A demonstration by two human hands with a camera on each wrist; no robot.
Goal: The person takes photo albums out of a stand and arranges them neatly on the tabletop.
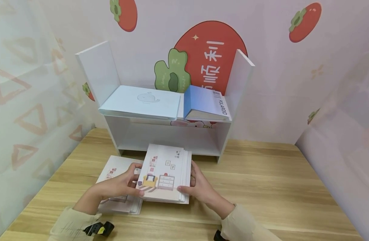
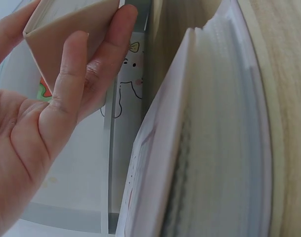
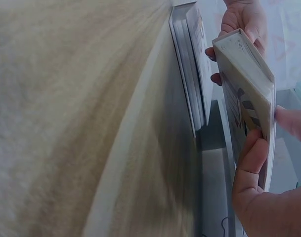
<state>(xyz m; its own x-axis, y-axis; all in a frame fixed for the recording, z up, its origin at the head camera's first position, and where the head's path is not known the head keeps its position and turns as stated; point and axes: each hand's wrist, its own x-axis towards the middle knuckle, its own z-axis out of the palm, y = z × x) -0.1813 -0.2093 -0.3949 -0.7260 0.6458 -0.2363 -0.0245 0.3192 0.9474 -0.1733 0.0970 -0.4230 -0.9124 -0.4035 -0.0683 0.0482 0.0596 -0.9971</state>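
Note:
A white hardcover book (image 1: 163,167) with a yellow armchair and a drawer chest on its cover is held above the table, in front of a white shelf. My left hand (image 1: 119,184) grips its left side, thumb at the near corner. On the right side my right hand (image 1: 200,185) pinches it, thumb on the cover and fingers underneath. The right wrist view shows the held book (image 3: 251,74) tilted, clear of the table. A similar book (image 1: 119,163) lies on the table at the left, partly hidden by my left hand; its thick pages (image 2: 209,128) fill the left wrist view.
On the white shelf (image 1: 169,135) lie a pale blue whale-printed flat item (image 1: 127,100) and a blue thick book (image 1: 203,102) marked POLAROID. Upright side panels (image 1: 241,77) flank them. The wooden table (image 1: 278,187) extends to the right; a strawberry-printed backdrop stands behind.

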